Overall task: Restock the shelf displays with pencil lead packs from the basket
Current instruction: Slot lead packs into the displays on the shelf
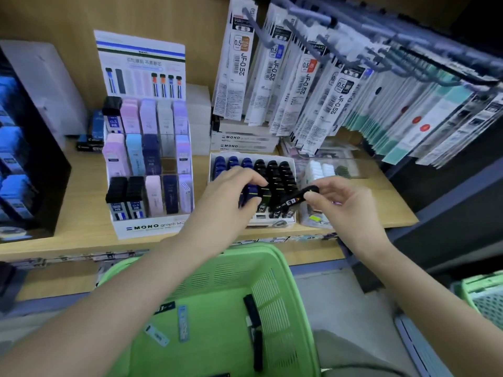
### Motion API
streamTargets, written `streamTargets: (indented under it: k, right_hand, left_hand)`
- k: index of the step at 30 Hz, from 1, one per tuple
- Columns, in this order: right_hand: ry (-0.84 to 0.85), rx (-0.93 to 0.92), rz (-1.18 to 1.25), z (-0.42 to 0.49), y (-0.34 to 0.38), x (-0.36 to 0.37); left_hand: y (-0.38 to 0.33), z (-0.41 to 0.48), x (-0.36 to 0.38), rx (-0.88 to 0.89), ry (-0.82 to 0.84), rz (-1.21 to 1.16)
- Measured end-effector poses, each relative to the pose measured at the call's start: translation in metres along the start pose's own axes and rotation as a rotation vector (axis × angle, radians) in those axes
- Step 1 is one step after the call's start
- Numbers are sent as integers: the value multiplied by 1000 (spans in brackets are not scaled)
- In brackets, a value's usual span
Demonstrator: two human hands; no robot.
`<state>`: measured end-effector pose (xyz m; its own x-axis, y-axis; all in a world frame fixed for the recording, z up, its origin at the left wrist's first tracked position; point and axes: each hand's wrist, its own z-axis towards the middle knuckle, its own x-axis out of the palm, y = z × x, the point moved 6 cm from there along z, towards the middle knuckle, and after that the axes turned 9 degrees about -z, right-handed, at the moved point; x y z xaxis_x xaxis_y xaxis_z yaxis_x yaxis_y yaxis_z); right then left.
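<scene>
A white display tray (291, 162) on the wooden shelf holds rows of blue and black pencil lead packs. My left hand (231, 190) reaches into its front rows, fingers curled around the blue packs (251, 193) there. My right hand (345, 200) pinches one black lead pack (298, 198) just above the tray's right front corner, the pack lying tilted. Below, the green basket (261, 257) holds several loose packs: black ones (251, 311) on the right and light blue ones (183, 323) on the left.
A tiered MONO display (148, 159) with pastel and black lead packs stands to the left. Refill packets (275, 74) hang on hooks above the tray. A clear box (326, 170) sits right of the tray. Another basket (487, 295) is at the far right.
</scene>
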<state>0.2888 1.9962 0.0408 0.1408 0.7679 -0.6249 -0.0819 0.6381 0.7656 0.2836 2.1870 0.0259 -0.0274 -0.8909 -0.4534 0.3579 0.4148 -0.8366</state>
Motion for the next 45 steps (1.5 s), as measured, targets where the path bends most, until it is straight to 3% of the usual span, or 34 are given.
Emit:
streamTargets:
  k: [6,11,19,27,39,45]
  right_hand:
    - [55,-132,-235,12,1,29]
    - [142,-250,-402,15,2,47]
    - [116,-483,-503,19,11,52]
    - [183,-507,-607,16,8,64]
    - [-19,-624,-715,9,17,62]
    - [-127,-741,-703,-25,27,70]
  left_hand:
    - [19,13,11,128,156,367]
    - [35,9,8,103,192,410]
    - [38,7,10,125,197,433]
    - [37,7,11,153,236,484]
    - [37,8,12,150,257,546]
    - [27,-39,-18,279,62,554]
